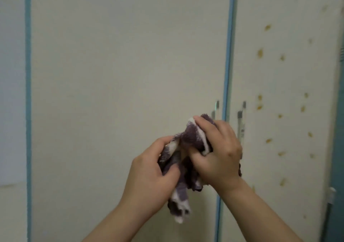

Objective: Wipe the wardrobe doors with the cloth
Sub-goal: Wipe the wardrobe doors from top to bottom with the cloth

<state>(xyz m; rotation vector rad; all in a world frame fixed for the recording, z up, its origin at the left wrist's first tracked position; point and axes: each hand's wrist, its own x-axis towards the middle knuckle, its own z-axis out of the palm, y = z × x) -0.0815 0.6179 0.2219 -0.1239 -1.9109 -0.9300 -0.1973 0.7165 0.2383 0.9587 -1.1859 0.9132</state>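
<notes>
A bunched purple-and-white striped cloth (183, 169) is held between both hands in front of the wardrobe. My left hand (149, 174) grips its lower left part, fingers curled round it. My right hand (217, 148) grips the upper part from the right. A loose end of the cloth hangs below the hands. Behind them stands the cream left wardrobe door (121, 74) with a plain surface. The right wardrobe door (279, 93) carries several yellowish-brown spots. The cloth is not touching either door that I can tell.
A blue strip (228, 65) runs down between the two doors, with a slim metal handle (241, 122) on the right door just beside it. Another blue strip (28, 93) edges the left door. A dark teal frame (335, 167) stands at the far right.
</notes>
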